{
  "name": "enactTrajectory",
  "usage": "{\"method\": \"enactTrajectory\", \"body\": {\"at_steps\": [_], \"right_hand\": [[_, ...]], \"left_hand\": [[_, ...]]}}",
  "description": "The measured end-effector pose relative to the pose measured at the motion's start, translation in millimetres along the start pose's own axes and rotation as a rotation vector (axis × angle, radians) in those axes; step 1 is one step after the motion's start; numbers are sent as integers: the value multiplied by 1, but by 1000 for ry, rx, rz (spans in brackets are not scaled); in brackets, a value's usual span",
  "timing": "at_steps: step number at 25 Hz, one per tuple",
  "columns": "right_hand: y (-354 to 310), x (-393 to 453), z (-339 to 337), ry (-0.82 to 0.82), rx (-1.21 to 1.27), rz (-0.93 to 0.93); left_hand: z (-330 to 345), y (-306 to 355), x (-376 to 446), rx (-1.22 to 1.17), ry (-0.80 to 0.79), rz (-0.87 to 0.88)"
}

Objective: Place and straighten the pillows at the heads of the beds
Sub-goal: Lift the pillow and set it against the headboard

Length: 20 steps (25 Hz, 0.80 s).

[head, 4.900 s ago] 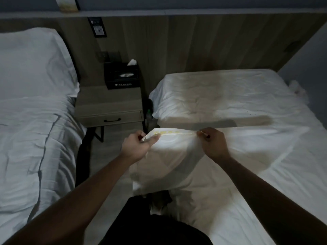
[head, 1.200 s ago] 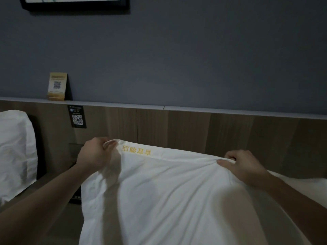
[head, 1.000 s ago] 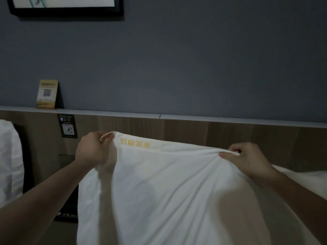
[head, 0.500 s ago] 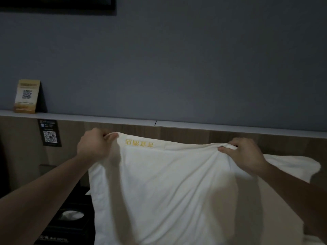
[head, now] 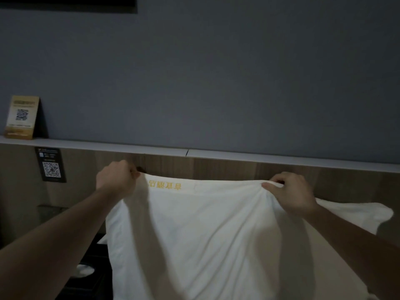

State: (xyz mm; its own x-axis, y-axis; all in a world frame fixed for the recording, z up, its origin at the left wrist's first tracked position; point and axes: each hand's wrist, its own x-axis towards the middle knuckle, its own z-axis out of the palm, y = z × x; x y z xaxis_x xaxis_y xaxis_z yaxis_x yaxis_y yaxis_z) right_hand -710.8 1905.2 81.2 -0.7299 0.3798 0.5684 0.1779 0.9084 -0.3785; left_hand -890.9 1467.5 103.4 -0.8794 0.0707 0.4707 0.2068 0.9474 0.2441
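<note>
— So, left to right: what is each hand doing?

— One gold QR card (head: 21, 118) stands on the ledge (head: 281, 160) at far left, one black QR plaque (head: 50, 164) on the wooden headboard (head: 216, 169) beneath it. Then the left hand (head: 116, 180), fingers curled tight on the top left corner of the pillow (head: 194, 234), just beside the gold embroidered lettering (head: 165, 185). The right hand (head: 291, 193) is likewise closed, bunching the top edge further right.

— And the pillow itself?

— Held up in front of the headboard, its top edge below the ledge, the body hanging down. Its bottom is out of view, so I cannot tell whether it rests on the bed.

— What could go wrong?

— The grip is on cloth, not filling. I judge that the filling could slump to the bottom and leave the top limp and creased. The right hand's bunched fold may set a wrinkle if the pillow is laid down that way. The lettering reads upside down from here, so the pillow might end up the wrong way round. Low on the left, a dark tissue box (head: 86, 276) sits near the pillow's left edge; a swing could knock it.

— Counts?

— Two hands, one pillow held. White fabric (head: 368, 215) shows behind on the right, perhaps a second pillow. One card, one plaque, one tissue box, one picture frame (head: 69, 4) corner at the top.
</note>
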Motion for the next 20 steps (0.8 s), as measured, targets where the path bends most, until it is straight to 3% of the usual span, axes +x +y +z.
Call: {"method": "enactTrajectory", "body": {"at_steps": [4,7,11,16,20], "right_hand": [[4,-11,-10,-64,24,-12],[22,-22,-24,-81,-11,-9],[54,-24,-47,-147,-192,115],[84,-21,-62,-235,-346,124],[93,-14,-71,-90,-271,164]], "left_hand": [[11,0,-11,-19,22,39],[13,4,-24,5,102,197],[20,26,-38,106,82,367],[23,39,-32,87,-170,272],[25,39,-22,42,-240,231]]}}
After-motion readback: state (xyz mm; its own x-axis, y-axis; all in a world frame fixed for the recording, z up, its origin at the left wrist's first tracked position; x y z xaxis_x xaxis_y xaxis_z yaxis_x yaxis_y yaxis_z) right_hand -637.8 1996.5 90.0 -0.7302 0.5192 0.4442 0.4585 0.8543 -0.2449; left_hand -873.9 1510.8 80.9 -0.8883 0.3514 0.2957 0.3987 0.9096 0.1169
